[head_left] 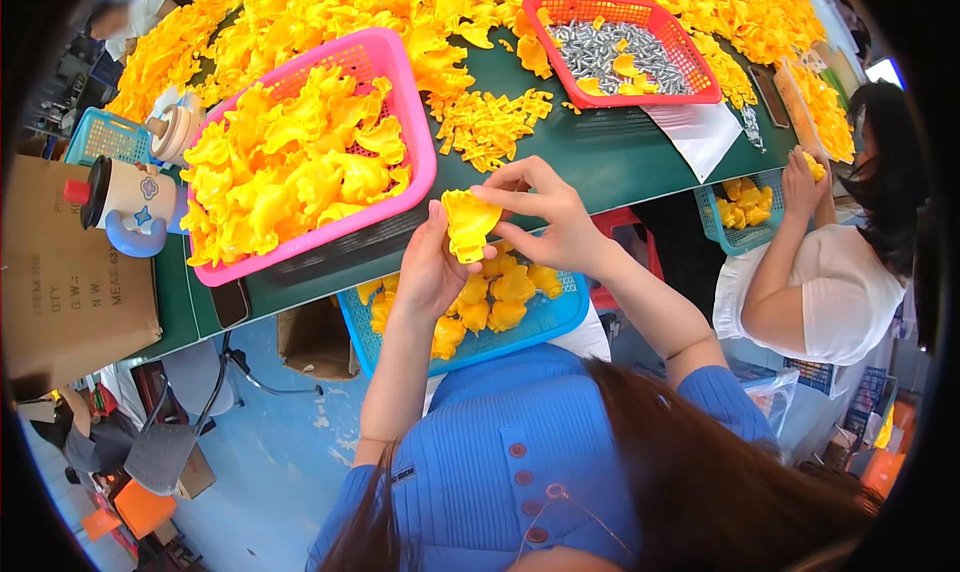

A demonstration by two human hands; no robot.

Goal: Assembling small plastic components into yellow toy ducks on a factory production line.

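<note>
A hollow, curved yellow plastic shell part [466, 224] is held up between my two hands, above the table's near edge. My left hand [428, 262] grips its left side, thumb along the edge. From the right, my right hand [548, 215] has its fingertips on the upper right of the same part, the thumb lower down. Below my hands, a blue basket [560, 324] in front of my body holds several rounded yellow plastic pieces [510, 290]. My left forearm partly hides them.
A pink basket [428, 122] of yellow shells stands left on the green table [590, 167]. Small yellow parts [490, 127] lie beside it. Farther back is a red basket [615, 102] of silver metal pieces. A mug [135, 207] and phone [231, 303] are left; a co-worker [830, 272] sits right.
</note>
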